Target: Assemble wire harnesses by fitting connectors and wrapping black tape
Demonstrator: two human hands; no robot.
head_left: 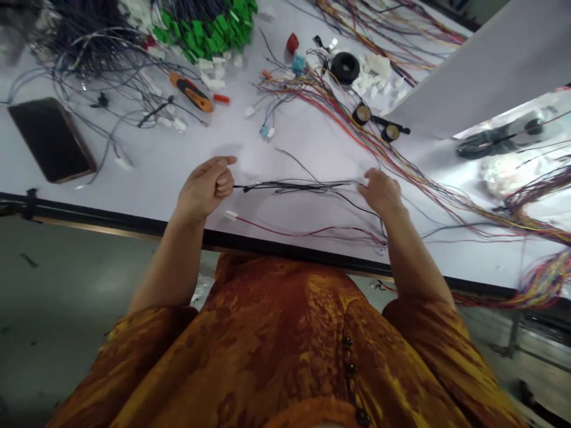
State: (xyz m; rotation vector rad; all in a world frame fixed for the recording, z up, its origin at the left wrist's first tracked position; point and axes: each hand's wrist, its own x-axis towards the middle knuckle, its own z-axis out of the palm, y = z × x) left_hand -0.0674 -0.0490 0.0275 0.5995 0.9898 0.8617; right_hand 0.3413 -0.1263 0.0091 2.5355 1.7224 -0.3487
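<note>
Currently, black wires: stretched between the two hands in a loose, thin bundle over the white table; one thin strand is splayed towards eleven o'clock, and another is curved off towards four.
Left hand: placed at nine o'clock of the bundle; its fingers are curled shut on the wire end, with one digit held out straight.
Right hand: placed at three o'clock; its fingers are bent and partly open around the other end, but whether it is pinched cannot be told.
Red wires: laid at six o'clock, near the table edge.
Phone: set down at nine o'clock, beyond the left hand.
Orange-handled tool: seen at ten o'clock.
Green connectors: heaped at eleven.
Black tape roll: rested at one, beside white connectors.
</note>
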